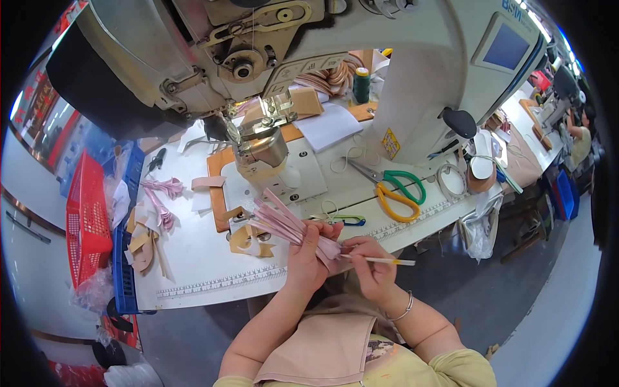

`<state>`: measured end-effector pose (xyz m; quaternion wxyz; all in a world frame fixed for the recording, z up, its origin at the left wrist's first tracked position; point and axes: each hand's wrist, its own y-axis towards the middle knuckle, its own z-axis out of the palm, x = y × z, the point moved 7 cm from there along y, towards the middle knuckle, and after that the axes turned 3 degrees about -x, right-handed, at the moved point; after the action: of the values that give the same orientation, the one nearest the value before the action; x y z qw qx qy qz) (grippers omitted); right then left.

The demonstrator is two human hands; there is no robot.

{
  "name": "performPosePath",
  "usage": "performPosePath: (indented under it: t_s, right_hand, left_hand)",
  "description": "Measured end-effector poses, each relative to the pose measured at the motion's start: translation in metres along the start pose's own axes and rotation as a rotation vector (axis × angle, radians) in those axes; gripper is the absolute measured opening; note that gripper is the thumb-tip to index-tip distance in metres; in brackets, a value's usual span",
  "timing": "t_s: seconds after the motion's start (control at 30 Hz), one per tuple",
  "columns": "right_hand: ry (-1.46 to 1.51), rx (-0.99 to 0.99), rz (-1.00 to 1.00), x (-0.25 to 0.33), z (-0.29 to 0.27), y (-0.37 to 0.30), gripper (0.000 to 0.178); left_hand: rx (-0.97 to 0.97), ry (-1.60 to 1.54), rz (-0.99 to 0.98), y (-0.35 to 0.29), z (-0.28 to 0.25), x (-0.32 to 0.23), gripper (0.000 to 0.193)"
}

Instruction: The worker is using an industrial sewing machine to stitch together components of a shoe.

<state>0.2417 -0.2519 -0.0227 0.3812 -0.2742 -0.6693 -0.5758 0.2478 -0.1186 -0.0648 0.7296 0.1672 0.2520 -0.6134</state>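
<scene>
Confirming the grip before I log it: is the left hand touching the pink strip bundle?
Touching: the head view shows the left hand with its thumb across the pink strip bundle.

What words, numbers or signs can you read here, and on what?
I don't copy wording; the markings are:
Sewing machine: bold blue lettering, upper right.
Its label strip: symbols too small to make out.
Yellow sticker on its column: too small to read.
White table's edge: ruler scales, figures tiny.
Red panels, far left: blurred.
Screen: nothing readable.
</scene>
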Motion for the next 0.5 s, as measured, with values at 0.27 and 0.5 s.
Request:
performPosePath:
  t_s: [0.27,0.5]
  right_hand:
    - [0.245,-0.078,0.136,0.004,-0.013,-0.007,0.007]
    - [0.028,-0.023,0.134,0.000,-0.002,-0.008,0.005]
  left_hand:
    - [-0.017,-0.104,-0.052,-0.002,0.000,-0.002,0.020]
    - [0.011,-0.078,-0.028,-0.002,-0.001,-0.002,0.019]
